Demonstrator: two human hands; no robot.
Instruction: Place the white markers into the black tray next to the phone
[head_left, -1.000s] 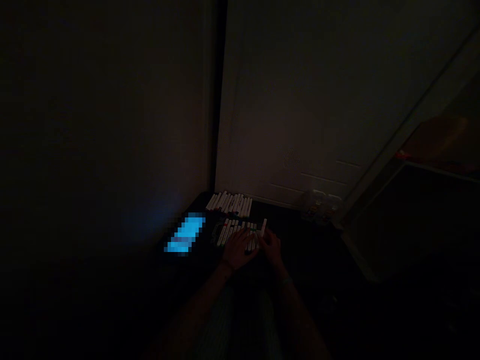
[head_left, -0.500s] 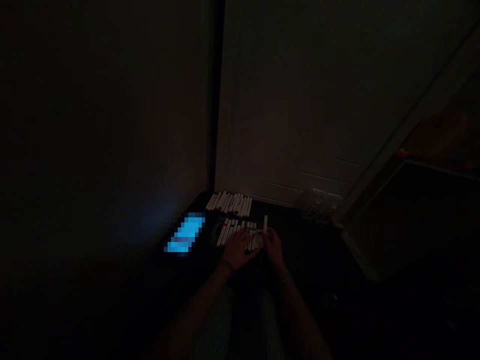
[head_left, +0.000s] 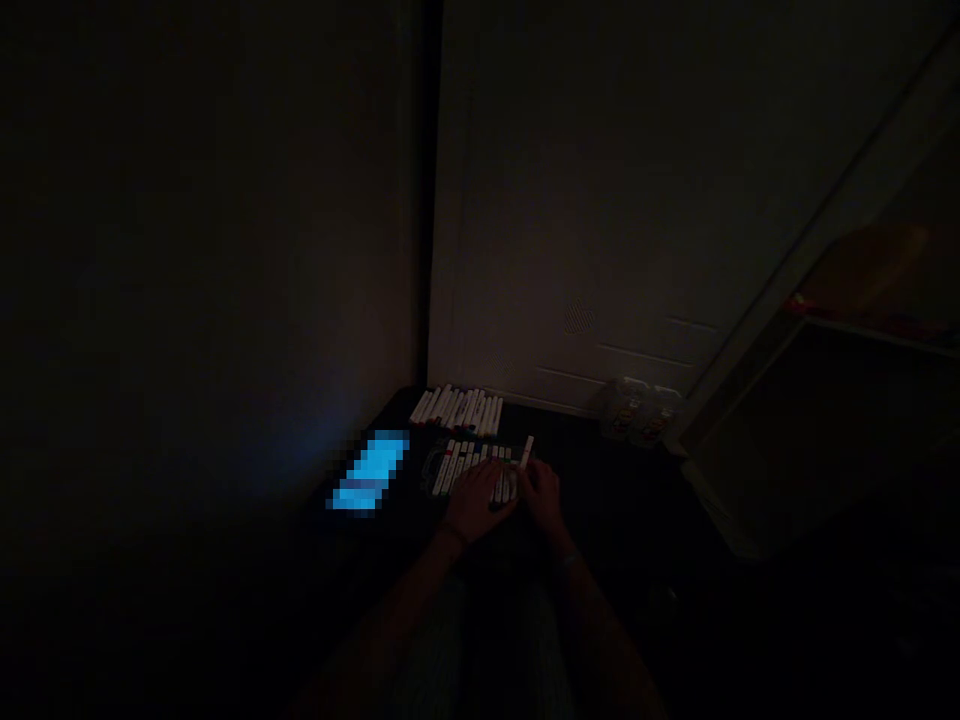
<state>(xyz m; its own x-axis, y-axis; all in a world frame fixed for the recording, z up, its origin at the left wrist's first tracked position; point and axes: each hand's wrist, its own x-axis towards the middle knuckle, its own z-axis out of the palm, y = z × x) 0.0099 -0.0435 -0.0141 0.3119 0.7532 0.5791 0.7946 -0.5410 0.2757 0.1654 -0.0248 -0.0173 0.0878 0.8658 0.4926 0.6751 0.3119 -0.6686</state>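
Observation:
In dim light, a row of white markers lies side by side in a clear plastic case. My left hand rests across that row with its fingers stretched out over several markers. At the right end of the row, my right hand is closed on a single white marker, its upper end sticking out above the fingers. Behind the case lies a second group of white markers with coloured ends. My fingers hide the lower part of the held marker.
A lit blue screen, blurred into blocks, lies left of the case on the dark table. Two clear plastic packages stand at the back right against a pale panel. A shelf-like frame is on the right.
My right hand has shifted slightly left with the marker, which now leans closer to the row. My left hand stays spread over the markers.

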